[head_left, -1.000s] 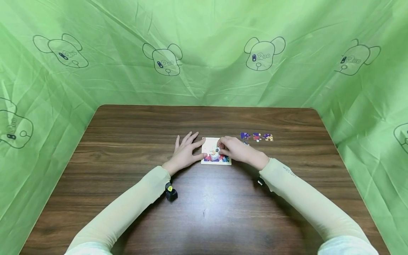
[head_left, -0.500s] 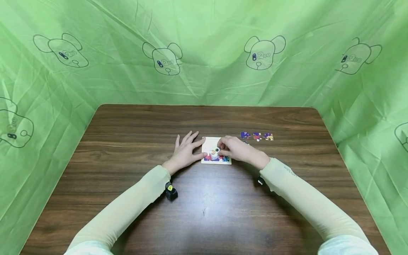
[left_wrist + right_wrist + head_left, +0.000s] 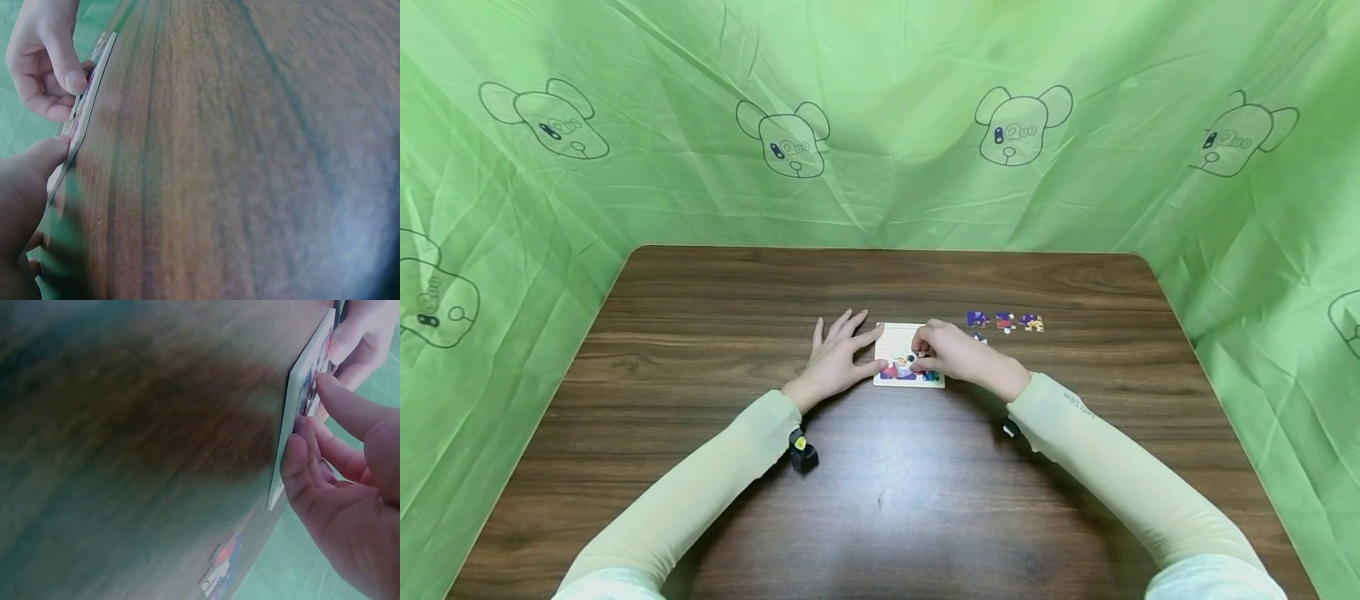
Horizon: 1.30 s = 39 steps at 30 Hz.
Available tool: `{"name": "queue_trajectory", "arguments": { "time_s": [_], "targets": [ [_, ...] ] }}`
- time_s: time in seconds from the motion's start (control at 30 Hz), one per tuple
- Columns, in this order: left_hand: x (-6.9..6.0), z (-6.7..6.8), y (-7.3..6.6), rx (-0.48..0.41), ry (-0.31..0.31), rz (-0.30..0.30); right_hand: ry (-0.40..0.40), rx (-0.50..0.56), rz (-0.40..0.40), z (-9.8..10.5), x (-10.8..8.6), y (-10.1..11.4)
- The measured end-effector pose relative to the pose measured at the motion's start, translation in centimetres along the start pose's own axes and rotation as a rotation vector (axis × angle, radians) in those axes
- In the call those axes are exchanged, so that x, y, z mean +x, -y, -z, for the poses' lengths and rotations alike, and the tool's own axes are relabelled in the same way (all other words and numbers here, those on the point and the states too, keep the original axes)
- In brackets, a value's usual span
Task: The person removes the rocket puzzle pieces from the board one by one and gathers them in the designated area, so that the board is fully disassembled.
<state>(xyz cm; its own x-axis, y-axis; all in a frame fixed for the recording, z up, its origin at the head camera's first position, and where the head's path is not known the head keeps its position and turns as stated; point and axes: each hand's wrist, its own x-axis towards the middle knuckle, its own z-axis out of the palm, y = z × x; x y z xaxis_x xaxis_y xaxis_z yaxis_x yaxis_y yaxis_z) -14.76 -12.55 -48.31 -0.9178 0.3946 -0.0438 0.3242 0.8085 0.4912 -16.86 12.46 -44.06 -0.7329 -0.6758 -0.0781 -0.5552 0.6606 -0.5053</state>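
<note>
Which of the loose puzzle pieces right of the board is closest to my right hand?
The partly hidden piece just beyond your right hand in the head view; the other three pieces lie farther away in a row, fully visible.

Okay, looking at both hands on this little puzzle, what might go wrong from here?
The pinched piece at the right hand's fingertips might knock the laid pieces near it out of line. The left hand touches only the left side of the puzzle board, so a hard push might make the board slide. A loose piece lies partly hidden just beyond the right hand, where a careless move could brush it away.
</note>
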Motion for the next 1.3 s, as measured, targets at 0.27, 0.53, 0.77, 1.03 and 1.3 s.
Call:
{"name": "queue_trajectory", "arguments": {
  "time_s": [0.27,0.53,0.77,1.03,1.3],
  "targets": [
    [0.0,-0.1,0.1,0.003,-0.002,-0.004,-0.001,-0.008,-0.002,-0.1,-0.1,0.0],
    [0.0,0.0,0.0,0.012,-0.007,-0.008,-0.048,0.045,0.05,-0.2,-0.8,-0.5],
    [0.0,-0.1,0.0,0.006,-0.004,-0.002,-0.034,0.07,0.057,0.2,-2.0,-0.8],
    [0.0,0.0,0.0,-0.002,0.002,-0.001,-0.061,0.079,0.036,1.2,-3.7,-2.0],
    [-0.1,0.1,0.0,-0.008,0.002,-0.007,-0.085,0.061,-0.02,2.2,-5.9,-3.5]
  ]
}}
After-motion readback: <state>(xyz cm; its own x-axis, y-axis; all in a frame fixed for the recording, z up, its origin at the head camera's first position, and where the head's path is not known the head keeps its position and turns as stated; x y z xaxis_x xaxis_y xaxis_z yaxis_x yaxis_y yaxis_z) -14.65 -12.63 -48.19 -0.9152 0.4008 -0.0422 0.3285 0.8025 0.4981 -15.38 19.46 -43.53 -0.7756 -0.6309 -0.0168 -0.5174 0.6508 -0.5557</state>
